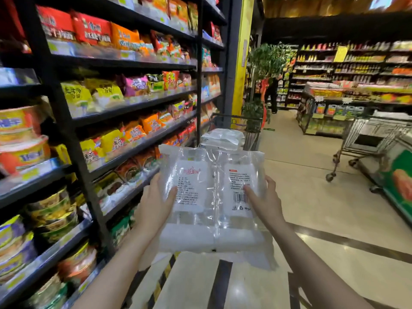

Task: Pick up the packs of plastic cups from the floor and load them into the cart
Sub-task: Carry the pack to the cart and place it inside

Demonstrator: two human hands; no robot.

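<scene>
- Two hands hold one pack (213, 198) of plastic cups in the air, above the floor (312, 197) and in front of the cart (236, 130).
- The left hand (153, 205) grasps the pack's left edge, thumb on its face; the right hand (266, 201) grasps the right edge the same way.
- The cart ahead already carries more white packs (223, 138), piled up to its rim.
- Shelves (133, 103) of bagged noodles line the left side, close beside the cart.
- A second, bare metal trolley (370, 141) stands well apart on the right, near a green display (401, 181).
</scene>
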